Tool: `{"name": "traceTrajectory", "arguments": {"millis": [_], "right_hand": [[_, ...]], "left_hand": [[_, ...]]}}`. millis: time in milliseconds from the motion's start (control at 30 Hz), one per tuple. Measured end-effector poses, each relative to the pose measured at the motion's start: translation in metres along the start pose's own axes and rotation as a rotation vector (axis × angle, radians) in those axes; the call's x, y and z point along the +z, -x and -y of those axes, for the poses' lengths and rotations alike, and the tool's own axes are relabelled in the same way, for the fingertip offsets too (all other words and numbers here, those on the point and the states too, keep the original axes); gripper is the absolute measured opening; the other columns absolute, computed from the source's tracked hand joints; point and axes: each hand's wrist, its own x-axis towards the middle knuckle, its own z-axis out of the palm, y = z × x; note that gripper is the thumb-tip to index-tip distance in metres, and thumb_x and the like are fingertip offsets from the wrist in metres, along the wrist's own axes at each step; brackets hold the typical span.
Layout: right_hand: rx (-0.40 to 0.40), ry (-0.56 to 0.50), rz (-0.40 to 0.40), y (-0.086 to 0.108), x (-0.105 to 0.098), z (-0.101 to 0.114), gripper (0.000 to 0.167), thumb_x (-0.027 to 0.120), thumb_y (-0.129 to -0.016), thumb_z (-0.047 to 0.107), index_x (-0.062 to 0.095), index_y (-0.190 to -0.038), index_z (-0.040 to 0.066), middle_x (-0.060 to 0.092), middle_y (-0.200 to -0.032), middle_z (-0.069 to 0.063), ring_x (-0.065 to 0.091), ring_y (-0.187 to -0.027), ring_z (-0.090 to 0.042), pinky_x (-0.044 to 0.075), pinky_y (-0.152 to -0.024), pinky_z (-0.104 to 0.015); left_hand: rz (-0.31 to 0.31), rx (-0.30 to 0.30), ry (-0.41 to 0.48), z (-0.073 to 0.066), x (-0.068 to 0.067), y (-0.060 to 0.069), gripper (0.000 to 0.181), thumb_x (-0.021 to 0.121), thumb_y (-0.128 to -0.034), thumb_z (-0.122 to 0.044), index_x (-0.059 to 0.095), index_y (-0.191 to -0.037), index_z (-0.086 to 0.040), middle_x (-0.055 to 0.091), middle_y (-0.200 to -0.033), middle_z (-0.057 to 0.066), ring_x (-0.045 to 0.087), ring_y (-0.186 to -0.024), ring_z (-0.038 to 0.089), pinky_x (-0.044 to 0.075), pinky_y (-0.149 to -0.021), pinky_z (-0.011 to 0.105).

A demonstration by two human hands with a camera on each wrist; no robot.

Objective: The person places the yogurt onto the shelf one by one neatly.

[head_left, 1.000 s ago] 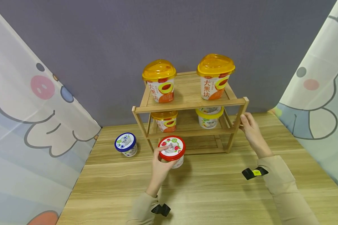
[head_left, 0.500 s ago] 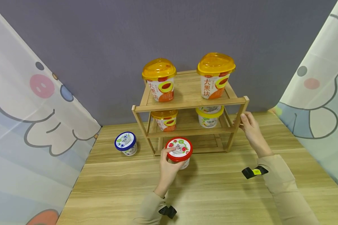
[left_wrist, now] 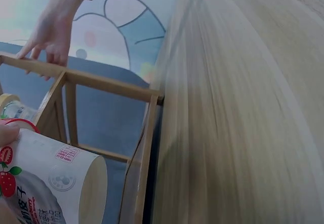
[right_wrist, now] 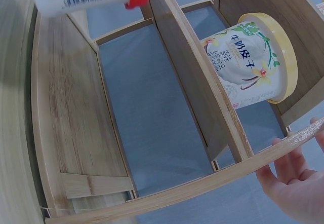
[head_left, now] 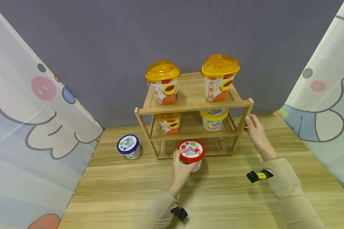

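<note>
My left hand [head_left: 181,170] grips a red-lidded tub [head_left: 191,149] with strawberries on its label. It hangs in front of the bottom level of the wooden rack [head_left: 195,107]; in the left wrist view the tub's [left_wrist: 53,181] white side and base show. At the rack's right side, my right hand [head_left: 257,136] holds the upright post, thumb in front and the other fingers behind, partly hidden. A yellow-lidded tub [head_left: 213,122] stands on the middle shelf near that hand. Left of it on the same shelf is an orange-lidded fruit cup [head_left: 169,123].
Two tall orange-lidded cups, one left [head_left: 162,83] and one right [head_left: 218,79], stand on the top shelf. A blue-lidded tub [head_left: 128,146] sits on the table [head_left: 126,190] left of the rack. A grey wall [head_left: 114,47] rises behind.
My left hand has carried the red-lidded tub to the right along the rack's front, from its left part to nearer its middle. The right hand keeps its place on the post.
</note>
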Motion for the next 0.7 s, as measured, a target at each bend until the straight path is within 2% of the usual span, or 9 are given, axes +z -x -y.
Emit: {"name": "traceTrajectory", "arguments": {"millis": [267, 533, 700], "right_hand": [[0.003, 0.021, -0.003, 0.001, 0.000, 0.002, 0.016, 0.033, -0.095, 0.030, 0.042, -0.102, 0.019, 0.045, -0.094, -0.001, 0.053, -0.091, -0.007, 0.040, -0.077, -0.010], [0.009, 0.024, 0.006, 0.001, 0.000, 0.002, 0.017, 0.032, -0.095, 0.032, 0.040, -0.102, 0.019, 0.044, -0.097, -0.002, 0.051, -0.093, -0.007, 0.039, -0.078, -0.010], [0.006, 0.020, -0.002, 0.001, 0.000, 0.001, 0.017, 0.033, -0.095, 0.032, 0.041, -0.101, 0.019, 0.045, -0.095, 0.001, 0.051, -0.091, -0.007, 0.040, -0.077, -0.010]], "left_hand": [[0.006, -0.016, -0.041, 0.002, 0.021, -0.002, 0.049, 0.081, -0.0612, -0.014, 0.054, -0.103, -0.014, 0.044, -0.117, 0.009, 0.044, -0.111, 0.029, 0.041, -0.088, 0.042], [-0.011, 0.009, -0.110, 0.002, 0.039, -0.006, 0.049, 0.081, -0.0621, -0.021, 0.053, -0.102, -0.014, 0.045, -0.112, 0.009, 0.048, -0.105, 0.028, 0.045, -0.083, 0.040], [-0.015, -0.001, -0.117, 0.003, 0.049, -0.009, 0.049, 0.080, -0.0626, -0.021, 0.052, -0.102, -0.013, 0.044, -0.112, 0.010, 0.049, -0.104, 0.028, 0.046, -0.082, 0.038]]}}
